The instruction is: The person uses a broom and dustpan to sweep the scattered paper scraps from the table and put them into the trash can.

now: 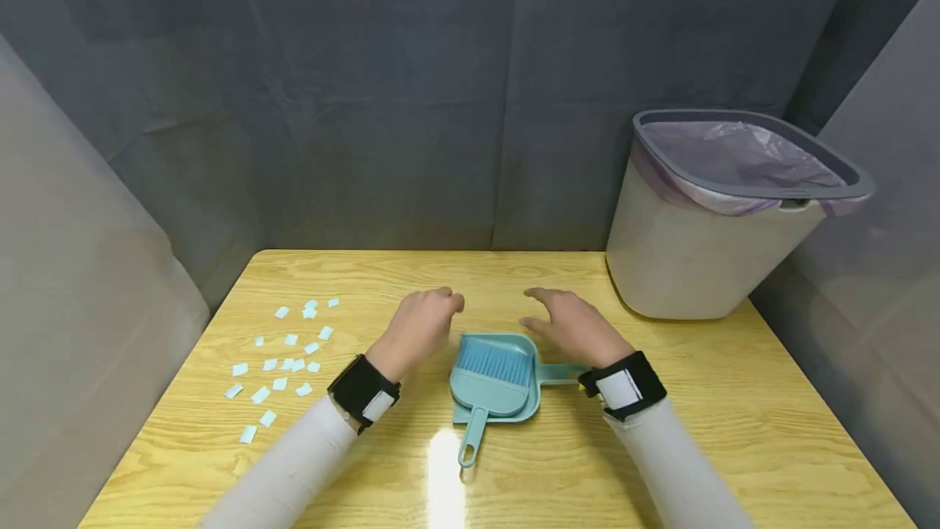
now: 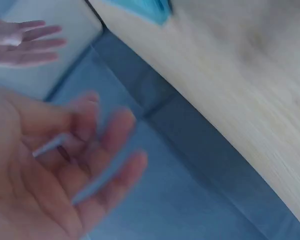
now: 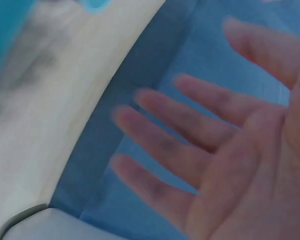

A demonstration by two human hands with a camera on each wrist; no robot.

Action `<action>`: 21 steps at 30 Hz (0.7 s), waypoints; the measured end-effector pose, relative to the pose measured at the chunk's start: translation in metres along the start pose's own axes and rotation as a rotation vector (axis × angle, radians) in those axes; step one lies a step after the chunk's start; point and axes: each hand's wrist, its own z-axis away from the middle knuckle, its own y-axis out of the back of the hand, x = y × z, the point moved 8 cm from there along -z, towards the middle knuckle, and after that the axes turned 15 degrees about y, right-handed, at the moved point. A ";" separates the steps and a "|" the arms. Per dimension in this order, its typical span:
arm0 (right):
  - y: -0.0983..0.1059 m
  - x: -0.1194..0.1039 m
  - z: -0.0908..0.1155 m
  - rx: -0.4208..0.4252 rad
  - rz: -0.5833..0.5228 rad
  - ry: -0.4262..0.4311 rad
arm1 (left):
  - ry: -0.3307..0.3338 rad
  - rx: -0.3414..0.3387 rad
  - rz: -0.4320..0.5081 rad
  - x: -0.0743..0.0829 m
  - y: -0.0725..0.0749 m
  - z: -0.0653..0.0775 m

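Fingers (image 2: 126, 175) of the left hand (image 1: 417, 325) are loosely bent around nothing, while those of the right hand (image 1: 576, 326) are spread and nearly straight, likewise without a hold on anything. Both hands are raised over the wooden table (image 1: 734, 370), in the head view at about 10 and 2 o'clock from the blue-green dustpan (image 1: 534, 392). Its handle points to 3 o'clock, toward the right wrist; the matching brush (image 1: 486, 393) lies on the pan, blue bristles toward 12 and its own handle toward 7. Well apart, near 9 o'clock, pale bits (image 1: 260, 395) lie scattered, some touching. Farther out toward 2 o'clock, past the right hand, stands a pale bin (image 1: 668, 243) with a grey rim and purplish liner. Each black wristband (image 1: 646, 376) bears a white patch (image 1: 619, 390), too small to tell whether printed.
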 end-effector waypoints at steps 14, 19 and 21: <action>-0.027 0.018 0.051 -0.079 -0.129 -0.042 | -0.320 -0.482 0.239 0.043 -0.030 0.086; -0.034 0.022 0.055 -0.088 -0.142 -0.051 | -0.423 -0.443 0.188 0.048 -0.038 0.100; -0.035 0.023 0.055 -0.086 -0.139 -0.036 | -0.458 -0.401 0.142 0.049 -0.040 0.102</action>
